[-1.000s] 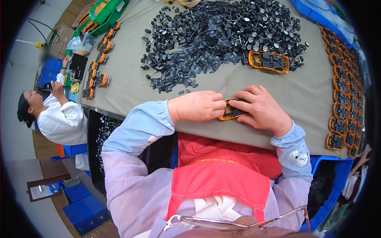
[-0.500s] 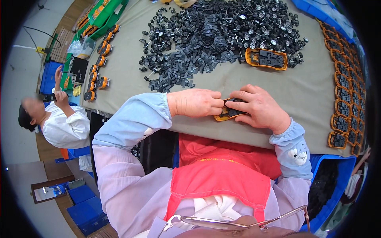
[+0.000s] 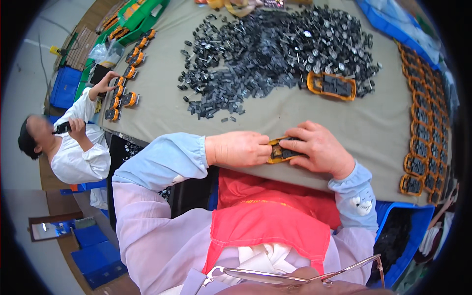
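An orange toy car body (image 3: pixel 280 153) with black parts inside lies open side up near the table's front edge. My right hand (image 3: pixel 322 150) grips its right end, the fingers reaching over the black parts. At its left end is my left hand (image 3: pixel 241 148), closed with the fingertips pinched together; whatever is between them is hidden. Another orange car body (image 3: pixel 332 86) with a black insert lies farther back, beside a heap of small black wheels on axles (image 3: pixel 339 51) and small black flat pieces (image 3: pixel 250 81).
Rows of orange car bodies (image 3: pixel 420 132) line the table's right side. More orange cars (image 3: pixel 130 99) stand at the left, near green trays (image 3: pixel 142 17). Blue bins (image 3: pixel 405 211) sit at the right. A person in white (image 3: pixel 81 155) is at the far left, holding a dark object.
My left fingertips have drawn back from inside the car body to its left end. The person at the left has stretched a hand toward the row of cars. The view has shifted slightly.
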`<state>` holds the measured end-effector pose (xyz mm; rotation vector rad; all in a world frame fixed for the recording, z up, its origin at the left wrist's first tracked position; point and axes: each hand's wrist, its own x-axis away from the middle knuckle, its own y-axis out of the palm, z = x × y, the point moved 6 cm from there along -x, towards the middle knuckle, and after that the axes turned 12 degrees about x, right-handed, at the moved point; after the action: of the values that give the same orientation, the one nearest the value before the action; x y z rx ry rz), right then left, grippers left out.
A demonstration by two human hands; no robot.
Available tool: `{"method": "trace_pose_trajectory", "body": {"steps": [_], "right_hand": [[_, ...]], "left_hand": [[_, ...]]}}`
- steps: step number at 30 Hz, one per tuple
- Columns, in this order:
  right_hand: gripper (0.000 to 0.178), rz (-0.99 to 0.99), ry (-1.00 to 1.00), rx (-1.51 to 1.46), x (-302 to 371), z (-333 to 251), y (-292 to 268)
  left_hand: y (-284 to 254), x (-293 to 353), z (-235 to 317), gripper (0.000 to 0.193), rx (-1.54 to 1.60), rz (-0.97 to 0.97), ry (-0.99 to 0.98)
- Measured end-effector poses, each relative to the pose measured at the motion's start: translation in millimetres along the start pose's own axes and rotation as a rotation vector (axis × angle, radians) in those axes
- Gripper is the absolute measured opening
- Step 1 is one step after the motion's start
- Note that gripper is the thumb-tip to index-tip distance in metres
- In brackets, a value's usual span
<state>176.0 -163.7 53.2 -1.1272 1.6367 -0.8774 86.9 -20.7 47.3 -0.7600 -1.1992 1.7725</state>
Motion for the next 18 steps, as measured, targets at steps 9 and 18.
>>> {"method": "trace_pose_trajectory", "body": {"steps": [9, 18], "right_hand": [[0.048, -0.052, 0.130, 0.091, 4.4, -12.2, -9.0], [0.021, 0.270, 0.264, 0.417, -47.1, 71.1, -54.6]], "left_hand": [[0.5, 42.6, -11.4, 0.014, 0.102, 0.536, -0.181], [-49.0, 200.4, -86.9, 0.005, -0.173, 1.080, -0.889]]}}
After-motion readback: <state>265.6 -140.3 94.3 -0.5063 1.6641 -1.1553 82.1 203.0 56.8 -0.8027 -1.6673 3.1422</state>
